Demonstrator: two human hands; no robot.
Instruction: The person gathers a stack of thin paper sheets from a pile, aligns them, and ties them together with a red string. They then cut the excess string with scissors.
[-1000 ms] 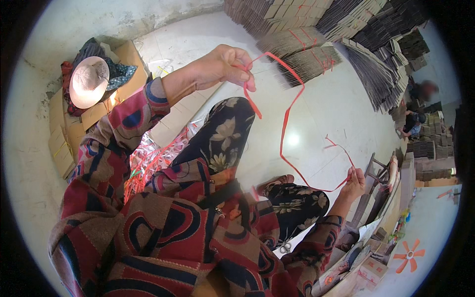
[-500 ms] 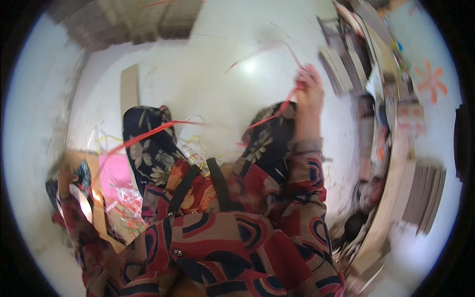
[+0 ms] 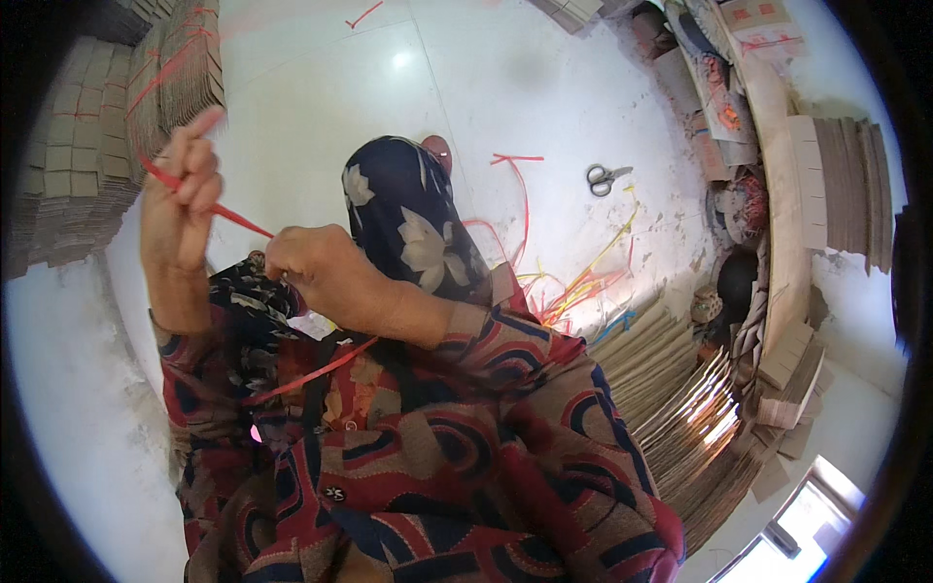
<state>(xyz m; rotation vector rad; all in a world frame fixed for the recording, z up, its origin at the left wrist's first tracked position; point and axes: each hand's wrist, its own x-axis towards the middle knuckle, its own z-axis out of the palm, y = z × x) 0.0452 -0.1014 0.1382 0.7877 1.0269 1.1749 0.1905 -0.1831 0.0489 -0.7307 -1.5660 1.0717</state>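
My left hand (image 3: 181,209) is raised at the left, its index finger pointing up and the others curled over a red strap (image 3: 240,222). The strap loops up beyond that hand and runs taut to my right hand (image 3: 328,280), a fist closed around it in front of my lap. A further length of red strap (image 3: 330,369) trails below the right fist across my clothing. The fingertips of my right hand are turned away from view.
Stacks of grey-brown cardboard (image 3: 73,146) stand at the far left, some tied with red strap. Scissors (image 3: 604,179) lie on the floor to the right, near loose red and yellow straps (image 3: 581,291). Piled cardboard sheets (image 3: 661,369) and a wooden plank (image 3: 782,233) line the right side.
The view has turned left, bringing in the cardboard stacks. My right hand has come from far out at the right to my lap; my left hand has risen and now grips the strap.
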